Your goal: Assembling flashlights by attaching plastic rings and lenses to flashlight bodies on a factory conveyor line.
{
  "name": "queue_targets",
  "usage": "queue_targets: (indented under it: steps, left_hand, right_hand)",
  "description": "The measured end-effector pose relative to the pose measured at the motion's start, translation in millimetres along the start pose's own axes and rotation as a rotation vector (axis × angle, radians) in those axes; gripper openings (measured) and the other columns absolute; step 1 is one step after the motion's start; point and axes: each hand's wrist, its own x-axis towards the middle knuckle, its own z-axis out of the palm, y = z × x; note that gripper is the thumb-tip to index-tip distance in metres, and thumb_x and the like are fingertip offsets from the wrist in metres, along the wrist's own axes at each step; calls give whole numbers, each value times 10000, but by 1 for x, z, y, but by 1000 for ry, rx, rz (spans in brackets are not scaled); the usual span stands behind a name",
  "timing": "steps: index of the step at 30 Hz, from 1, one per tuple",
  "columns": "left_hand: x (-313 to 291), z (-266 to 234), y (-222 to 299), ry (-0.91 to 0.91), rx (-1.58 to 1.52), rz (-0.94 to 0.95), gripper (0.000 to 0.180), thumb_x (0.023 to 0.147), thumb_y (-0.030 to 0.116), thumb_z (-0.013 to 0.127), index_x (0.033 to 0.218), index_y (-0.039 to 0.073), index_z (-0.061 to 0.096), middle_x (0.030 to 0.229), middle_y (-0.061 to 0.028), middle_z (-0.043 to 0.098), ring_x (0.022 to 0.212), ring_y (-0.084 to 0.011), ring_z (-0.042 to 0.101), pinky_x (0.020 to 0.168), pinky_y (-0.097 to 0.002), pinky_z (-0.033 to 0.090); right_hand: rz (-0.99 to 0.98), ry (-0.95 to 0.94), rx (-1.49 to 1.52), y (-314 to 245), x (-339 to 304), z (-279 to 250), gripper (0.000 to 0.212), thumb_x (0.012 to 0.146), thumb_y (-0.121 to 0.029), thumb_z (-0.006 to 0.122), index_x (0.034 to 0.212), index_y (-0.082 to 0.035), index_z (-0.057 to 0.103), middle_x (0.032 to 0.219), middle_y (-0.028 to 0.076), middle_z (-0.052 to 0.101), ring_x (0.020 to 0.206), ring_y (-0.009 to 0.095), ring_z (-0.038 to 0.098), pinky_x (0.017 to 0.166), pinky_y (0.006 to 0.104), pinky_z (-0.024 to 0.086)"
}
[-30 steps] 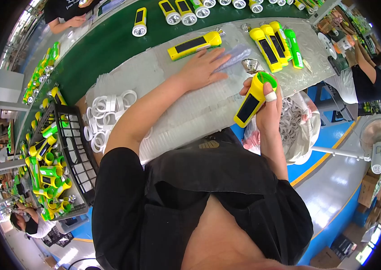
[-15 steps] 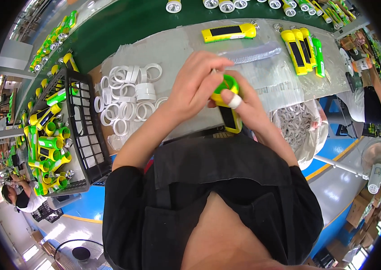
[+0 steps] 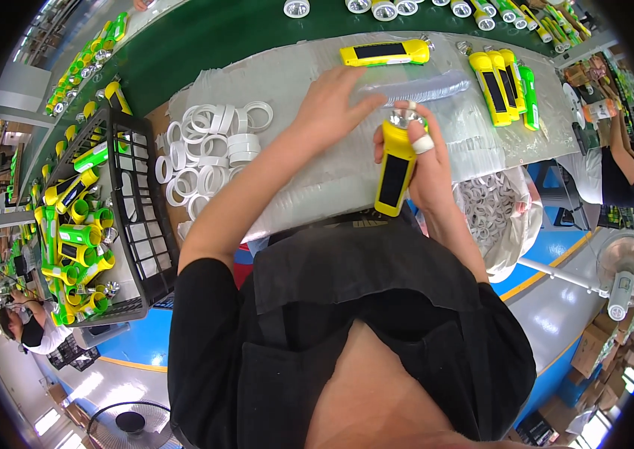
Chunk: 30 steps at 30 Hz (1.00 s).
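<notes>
My right hand (image 3: pixel 427 161) grips a yellow flashlight (image 3: pixel 394 173) with a dark panel along its body. A silver reflector (image 3: pixel 404 117) sits at its upper end, and white tape wraps two of my fingers. To the left, my left hand (image 3: pixel 329 108) is empty, its fingers apart, over the sheet-covered table. Just right of its fingertips lies a row of stacked clear discs (image 3: pixel 429 87). Beyond them rests another yellow flashlight (image 3: pixel 384 52), on its side. At the right, several yellow flashlights (image 3: pixel 493 88) lie beside a green one (image 3: pixel 529 97).
White rings (image 3: pixel 212 142) are heaped on the table's left. Beside them stands a black crate (image 3: pixel 141 209) with yellow and green flashlight bodies. A bag of small white rings (image 3: pixel 492 217) hangs at the right edge. Flashlights with white-rimmed heads (image 3: pixel 384 10) line the far green surface.
My left hand has left the flashlight and moved up and left, its fingers spreading. The flashlight's end, open with a wire showing before, now has the reflector in it.
</notes>
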Motion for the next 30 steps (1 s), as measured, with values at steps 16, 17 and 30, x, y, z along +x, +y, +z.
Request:
queue_targets:
  steps: [16,17,30]
  left_hand:
    - [-2,-29,26,-145,-288,187,413,919,259,612,1288,76,583,1123,-113,547,1037,-257,521,900,-364,428]
    - [-10,-32,32,-127,-233,288,386,952,247,563,1299,81,580,1145,-112,525,1037,-250,502,905,-358,416]
    - [-53,-41,31,32,-252,283,305,905,153,463,1142,76,638,1148,-115,536,1059,-290,491,946,-412,359]
  right_hand:
    - [72,-37,-65,-4,1,-9,414,988,-327,522,1280,-42,453,945,141,643,735,174,624,678,299,500]
    - [64,-67,-63,-3,2,-6,427,985,-320,530,1288,-29,449,938,132,638,726,170,623,670,296,499]
    - [192,-292,-120,7,7,23,388,965,-302,580,1212,-15,492,950,78,589,760,162,632,650,280,510]
